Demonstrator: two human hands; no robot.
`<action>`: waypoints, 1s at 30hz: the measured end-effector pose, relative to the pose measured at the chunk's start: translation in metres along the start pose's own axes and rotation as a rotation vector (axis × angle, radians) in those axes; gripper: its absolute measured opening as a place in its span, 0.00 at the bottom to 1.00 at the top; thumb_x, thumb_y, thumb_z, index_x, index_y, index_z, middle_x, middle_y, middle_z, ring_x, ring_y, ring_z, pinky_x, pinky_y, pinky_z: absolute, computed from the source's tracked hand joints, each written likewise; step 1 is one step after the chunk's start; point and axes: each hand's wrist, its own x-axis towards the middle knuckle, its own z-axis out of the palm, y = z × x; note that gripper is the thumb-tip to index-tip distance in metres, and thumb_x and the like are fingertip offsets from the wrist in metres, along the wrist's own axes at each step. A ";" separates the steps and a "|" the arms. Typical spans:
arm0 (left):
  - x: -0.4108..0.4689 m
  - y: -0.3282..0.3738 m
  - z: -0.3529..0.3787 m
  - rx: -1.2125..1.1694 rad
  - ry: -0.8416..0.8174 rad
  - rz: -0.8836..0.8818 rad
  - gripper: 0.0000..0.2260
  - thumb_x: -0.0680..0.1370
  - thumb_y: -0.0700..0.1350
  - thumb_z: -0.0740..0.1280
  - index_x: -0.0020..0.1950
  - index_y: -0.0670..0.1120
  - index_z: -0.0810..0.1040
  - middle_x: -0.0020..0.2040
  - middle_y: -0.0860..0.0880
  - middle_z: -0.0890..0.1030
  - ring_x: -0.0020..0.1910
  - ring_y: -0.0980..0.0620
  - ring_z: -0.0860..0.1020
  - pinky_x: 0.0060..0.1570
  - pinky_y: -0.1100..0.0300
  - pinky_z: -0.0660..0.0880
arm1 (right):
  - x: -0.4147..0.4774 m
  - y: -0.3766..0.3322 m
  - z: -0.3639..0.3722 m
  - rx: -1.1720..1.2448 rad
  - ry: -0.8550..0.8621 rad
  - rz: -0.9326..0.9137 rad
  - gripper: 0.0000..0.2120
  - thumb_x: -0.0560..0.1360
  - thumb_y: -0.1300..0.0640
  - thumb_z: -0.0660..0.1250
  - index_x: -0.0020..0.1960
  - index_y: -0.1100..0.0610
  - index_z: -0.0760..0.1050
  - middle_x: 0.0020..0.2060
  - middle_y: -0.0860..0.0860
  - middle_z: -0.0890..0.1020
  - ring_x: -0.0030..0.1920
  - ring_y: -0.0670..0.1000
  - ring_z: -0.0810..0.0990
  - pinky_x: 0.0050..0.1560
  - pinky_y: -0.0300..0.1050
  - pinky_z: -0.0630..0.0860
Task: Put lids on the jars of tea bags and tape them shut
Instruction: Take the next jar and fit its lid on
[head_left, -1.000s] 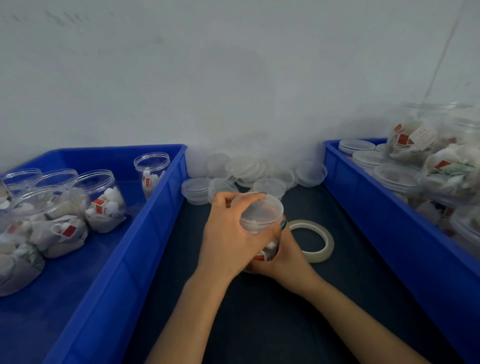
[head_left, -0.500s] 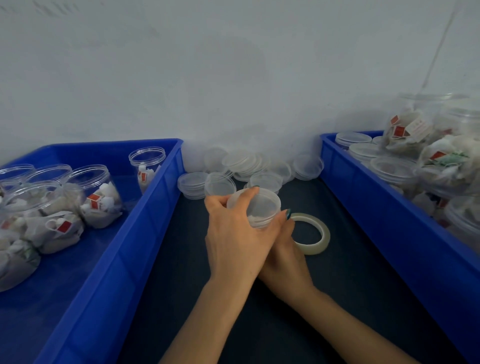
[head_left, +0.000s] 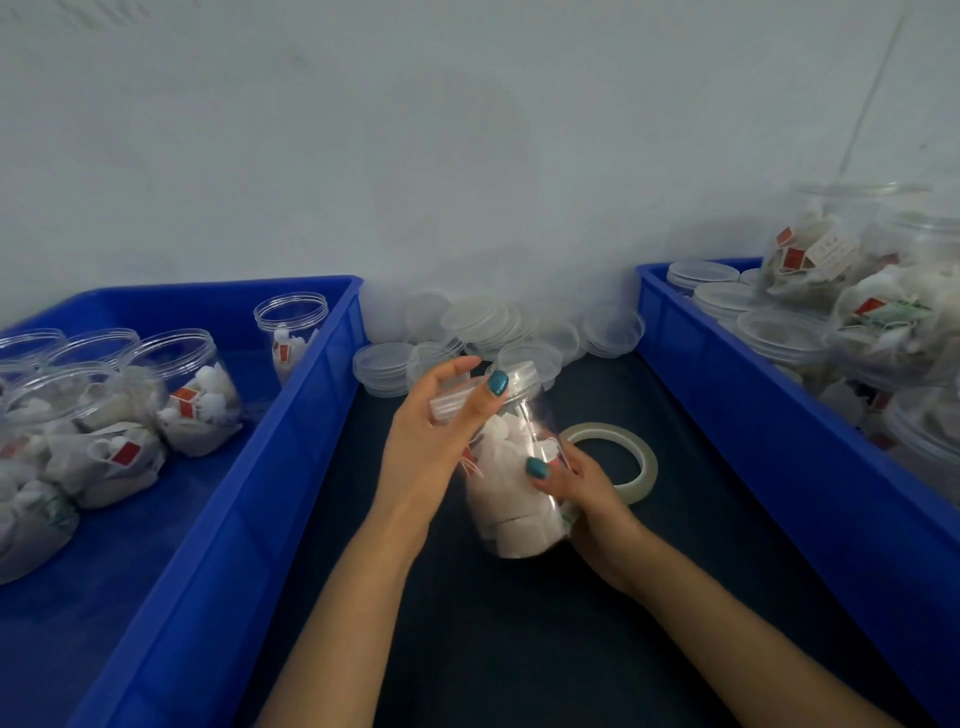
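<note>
Left hand (head_left: 431, 441) grips lid (head_left: 521, 376) — right hand (head_left: 589, 501) holds jar (head_left: 514, 501).

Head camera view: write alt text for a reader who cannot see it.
A person's left hand grips the lid on a tilted clear jar of tea bags while the right hand holds the jar's body, over a dark table. A tape roll lies right of the jar; blue bins of more jars flank the table, loose lids piled behind.

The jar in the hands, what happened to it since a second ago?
The jar got tipped, so its side shows now. The left hand still grips the lid, the right hand still holds the jar lower down. The tape roll stayed put.
</note>
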 end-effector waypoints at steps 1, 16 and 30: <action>0.000 0.000 -0.001 -0.012 -0.015 -0.002 0.29 0.61 0.69 0.69 0.59 0.62 0.77 0.46 0.75 0.79 0.46 0.77 0.76 0.36 0.80 0.71 | 0.000 0.000 -0.003 0.026 -0.019 0.023 0.33 0.59 0.47 0.75 0.63 0.53 0.76 0.54 0.51 0.86 0.56 0.51 0.84 0.52 0.44 0.81; -0.003 -0.004 0.004 -0.021 -0.098 -0.052 0.22 0.66 0.71 0.70 0.58 0.69 0.79 0.56 0.68 0.82 0.57 0.69 0.78 0.49 0.72 0.76 | -0.008 -0.002 0.003 -0.999 0.405 -0.359 0.46 0.61 0.33 0.75 0.75 0.40 0.63 0.60 0.38 0.76 0.55 0.38 0.76 0.49 0.32 0.73; -0.001 -0.002 -0.001 0.094 -0.142 -0.151 0.22 0.62 0.78 0.66 0.54 0.76 0.78 0.53 0.72 0.81 0.57 0.69 0.78 0.53 0.65 0.69 | -0.011 -0.018 0.001 -0.989 0.287 -0.304 0.40 0.62 0.32 0.73 0.71 0.40 0.69 0.58 0.40 0.81 0.55 0.42 0.81 0.54 0.45 0.80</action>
